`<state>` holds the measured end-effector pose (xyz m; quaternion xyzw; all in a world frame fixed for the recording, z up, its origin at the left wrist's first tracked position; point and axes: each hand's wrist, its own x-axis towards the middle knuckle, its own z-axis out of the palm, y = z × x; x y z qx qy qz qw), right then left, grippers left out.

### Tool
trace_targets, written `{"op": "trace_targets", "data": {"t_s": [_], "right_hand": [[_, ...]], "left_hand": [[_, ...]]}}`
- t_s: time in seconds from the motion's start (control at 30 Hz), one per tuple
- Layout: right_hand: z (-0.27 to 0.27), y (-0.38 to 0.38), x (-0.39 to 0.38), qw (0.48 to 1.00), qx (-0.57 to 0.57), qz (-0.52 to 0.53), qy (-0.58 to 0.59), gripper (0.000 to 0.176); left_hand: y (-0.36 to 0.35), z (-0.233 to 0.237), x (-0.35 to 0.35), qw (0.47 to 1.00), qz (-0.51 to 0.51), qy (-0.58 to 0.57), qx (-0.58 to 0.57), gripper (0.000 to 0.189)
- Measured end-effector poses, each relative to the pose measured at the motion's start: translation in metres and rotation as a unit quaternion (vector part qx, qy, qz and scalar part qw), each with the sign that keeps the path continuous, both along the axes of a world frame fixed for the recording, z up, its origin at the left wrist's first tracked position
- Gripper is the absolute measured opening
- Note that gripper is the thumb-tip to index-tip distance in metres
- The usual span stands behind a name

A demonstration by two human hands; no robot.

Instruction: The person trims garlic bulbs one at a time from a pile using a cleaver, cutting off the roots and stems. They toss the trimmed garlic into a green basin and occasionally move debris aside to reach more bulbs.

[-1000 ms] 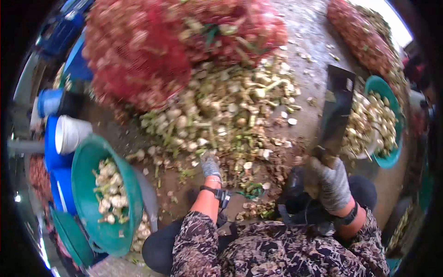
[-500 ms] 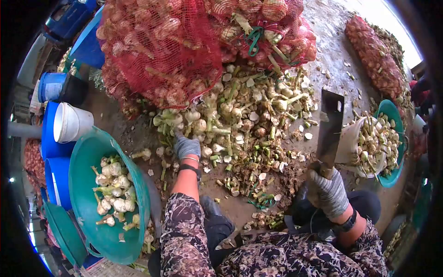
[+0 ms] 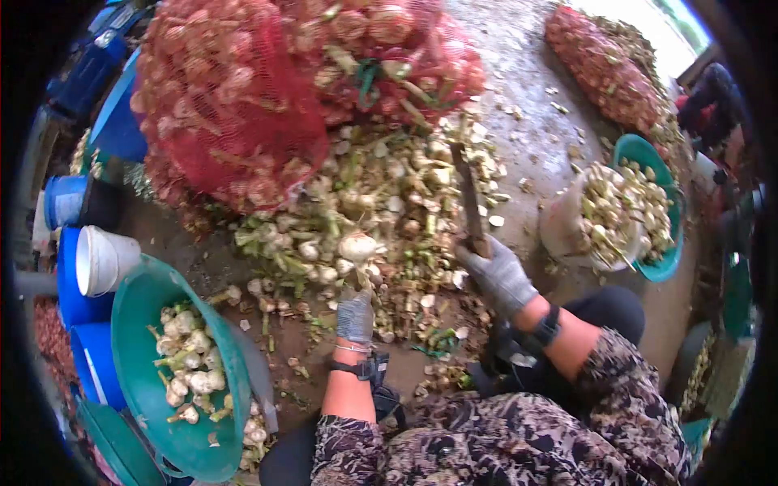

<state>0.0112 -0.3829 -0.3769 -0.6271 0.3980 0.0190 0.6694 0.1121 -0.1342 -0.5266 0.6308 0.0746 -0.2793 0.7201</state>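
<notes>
My left hand (image 3: 355, 316), in a grey glove, is closed round the stalk of a garlic bulb (image 3: 356, 246), whose white root end points away from me. In my gloved right hand (image 3: 501, 279) is a cleaver (image 3: 468, 194), its dark blade pointing up and turned nearly edge-on to the camera. The blade is to the right of the bulb and apart from it. Beneath and beyond both hands lies a pile of garlic (image 3: 381, 194) with cut stalks and trimmings.
Red mesh sacks (image 3: 227, 105) of garlic stand behind the pile. At left is a green tub (image 3: 134, 348) with several trimmed bulbs, beside a white bucket (image 3: 105, 261). A full pale bucket (image 3: 561, 231) stands in a green basin (image 3: 668, 259) at right. Another person (image 3: 713, 101) is at far right.
My left hand has lifted a garlic bulb from the pile and drawn it back towards me. My right hand has brought the cleaver left, turning its blade edge-on. The camera view has shifted.
</notes>
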Motion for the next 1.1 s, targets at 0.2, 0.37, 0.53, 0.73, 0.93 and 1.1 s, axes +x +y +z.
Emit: {"op": "trace_targets", "data": {"t_s": [0.2, 0.37, 0.53, 0.73, 0.93, 1.1], "right_hand": [[0.013, 0.0, 0.002, 0.998, -0.004, 0.06, -0.03, 0.041], [0.029, 0.033, -0.015, 0.956, -0.167, 0.222, -0.091, 0.033], [0.029, 0.024, -0.043, 0.948, -0.175, 0.205, -0.17, 0.031], [0.067, 0.035, -0.073, 0.772, -0.407, 0.467, -0.139, 0.02], [0.053, 0.034, -0.076, 0.757, -0.416, 0.487, -0.133, 0.017], [0.031, 0.029, -0.073, 0.762, -0.407, 0.494, -0.101, 0.018]], "left_hand": [[-0.046, 0.062, -0.056, 0.972, -0.201, -0.092, -0.079, 0.035], [-0.044, 0.143, -0.082, 0.975, -0.167, -0.02, -0.147, 0.062], [-0.028, 0.155, -0.089, 0.979, -0.146, -0.107, -0.096, 0.058], [-0.009, 0.11, -0.093, 0.978, -0.107, -0.067, -0.165, 0.056], [0.013, 0.038, -0.102, 0.807, -0.264, -0.471, 0.239, 0.048], [0.006, 0.082, -0.104, 0.942, -0.217, -0.256, 0.0, 0.05]]}}
